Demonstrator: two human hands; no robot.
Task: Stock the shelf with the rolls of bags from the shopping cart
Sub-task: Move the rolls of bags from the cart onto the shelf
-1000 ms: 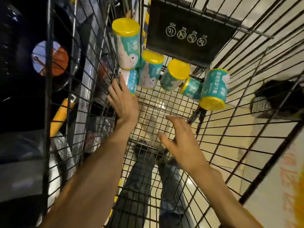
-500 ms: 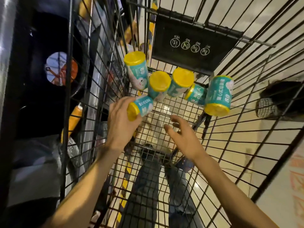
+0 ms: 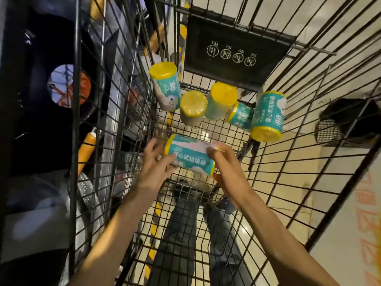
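Roll in hand: one roll of bags [image 3: 190, 154], teal label and yellow ends, lies sideways between both hands above the cart floor, toward the near end; half a second ago the left hand alone carried it by one end
Left hand: left hand [image 3: 153, 165] has its fingers curled against the roll's left end, thumb side partly hidden; the hold looks light
Right hand: right hand [image 3: 225, 167], which hovered empty a moment ago, now has fingers curled over the roll's right end; the roll is pinched end to end
Meaning: the pick looks done and the roll seems to be passing to a two-handed hold, ready to lift over the cart rim toward the shelf
Rolls left: five more rolls [image 3: 193, 107] cluster at the far end of the shopping cart [image 3: 309, 141]; one leans at the far left corner [image 3: 165, 85], one tilts by the right wall [image 3: 268, 116]
Around: a black flap with warning icons [image 3: 235, 52] hangs on the far wall; shelf goods, among them an orange bottle [image 3: 86, 149], sit beyond the left wall
In the way: the cart's wire walls stand on every side; the lift probably has to go straight up before swinging left
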